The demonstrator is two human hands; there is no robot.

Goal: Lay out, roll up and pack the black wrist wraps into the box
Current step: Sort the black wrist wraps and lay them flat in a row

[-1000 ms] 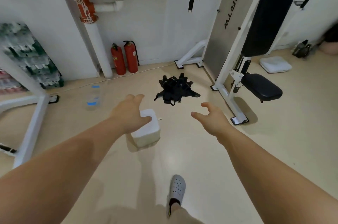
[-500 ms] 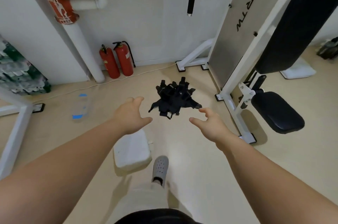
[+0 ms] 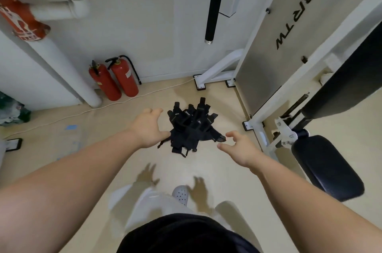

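Directly ahead, a tangled pile of black fabric wrist wraps lies on the beige floor, in the middle of the view. The person's left hand hovers at the pile's left edge with fingers spread and relaxed, gripping nothing; its thumb lies right beside the nearest strap, though contact cannot be told. The right hand is at the pile's near right corner, fingers loosely curved and apart, also holding nothing. Neither hand has hold of a wrap.

Far left, two red fire extinguishers stand against the white wall. To the right rises a white-framed weight machine, with its black padded seat near the right edge. A grey perforated clog shows near, below the pile.
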